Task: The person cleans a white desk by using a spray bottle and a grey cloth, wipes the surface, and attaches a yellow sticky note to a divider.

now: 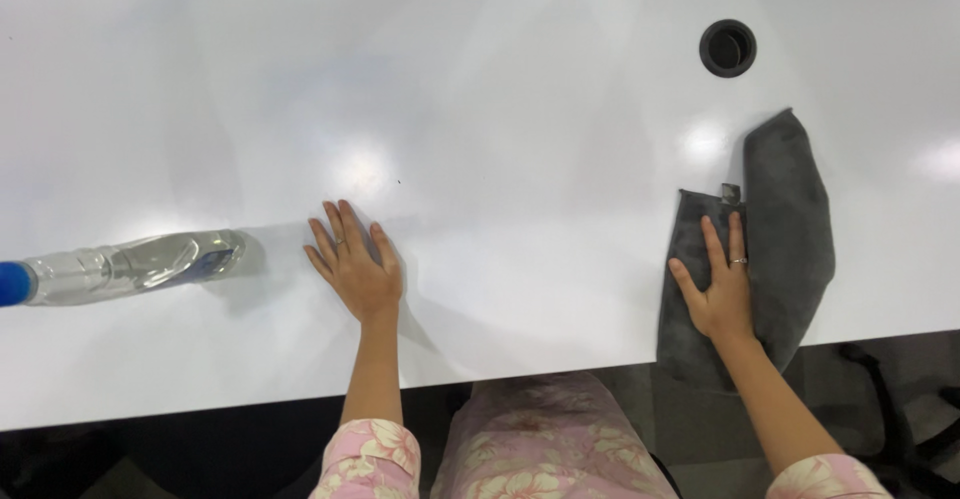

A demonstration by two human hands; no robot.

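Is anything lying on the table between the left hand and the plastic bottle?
Nothing visible: only bare white table separates the left hand, flat on the surface, from the plastic bottle lying on its side.

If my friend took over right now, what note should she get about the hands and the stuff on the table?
Left hand: flat on the white table, fingers spread, holding nothing.
Right hand: open, pressed flat on the dark grey cloth.
The cloth lies at the table's near edge, and its lower end hangs a little over it.
A clear plastic bottle with a blue cap lies on its side, left of the left hand and not touching it.
A round black hole sits in the table beyond the cloth.
Done or left: the table looks shiny; which parts have been wiped cannot be told.
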